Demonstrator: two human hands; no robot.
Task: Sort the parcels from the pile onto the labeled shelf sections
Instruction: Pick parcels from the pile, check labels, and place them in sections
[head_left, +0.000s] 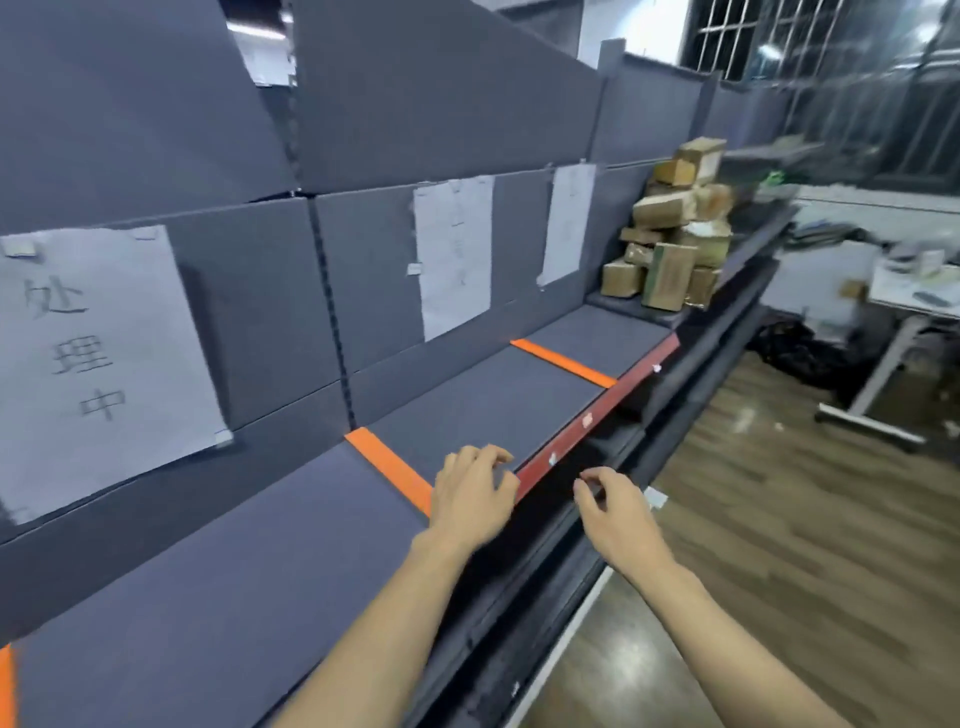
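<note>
A pile of brown cardboard parcels (675, 234) is stacked at the far right end of a long grey shelf (218, 587). Orange tape strips (389, 467) divide the shelf into sections, each with a white paper label (98, 358) taped to the back wall. My left hand (472, 493) hovers over the shelf's front edge near one orange strip, fingers apart, holding nothing. My right hand (618, 514) hangs just off the shelf's red front rim (597, 415), fingers loosely curled and empty. Both hands are well short of the pile.
Two more paper labels (454, 254) hang on the back panels further right. Lower shelf tiers run below the rim. A wood floor (779, 519) lies to the right, with a white table (914, 291) and dark bags beyond.
</note>
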